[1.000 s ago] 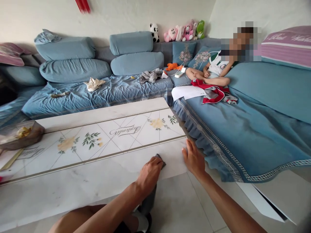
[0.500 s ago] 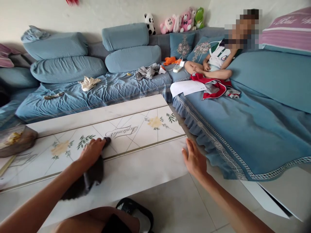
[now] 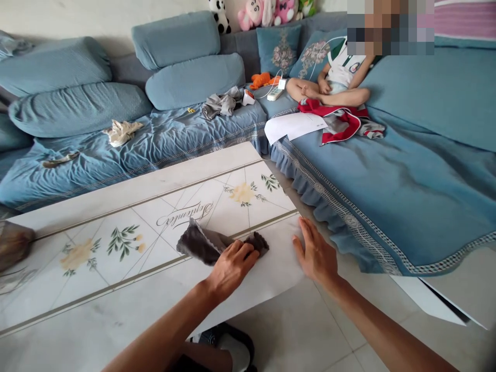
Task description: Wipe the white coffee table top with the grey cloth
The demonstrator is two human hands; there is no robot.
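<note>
A dark grey cloth (image 3: 201,245) lies bunched on the white marble-patterned table (image 3: 155,294). My left hand (image 3: 234,264) has its fingers closed on the cloth and presses it against the tabletop, near the right end. Part of the cloth spreads out to the left of the hand, and a corner sticks out on the right. At the table's right edge rests my right hand (image 3: 315,253), fingers stretched out and holding nothing. Printed flowers and the word "September" run along the band across the table.
A blue-covered sofa (image 3: 418,196) wraps round the far and right sides. On it sits a person (image 3: 341,82) beside a red and grey garment (image 3: 341,121) and white paper (image 3: 290,126). A see-through bag (image 3: 13,245) stands on the table's left end.
My left hand has swept the cloth to the right along the table, towards my right hand. My right hand stays at the table edge. The view has shifted slightly.
</note>
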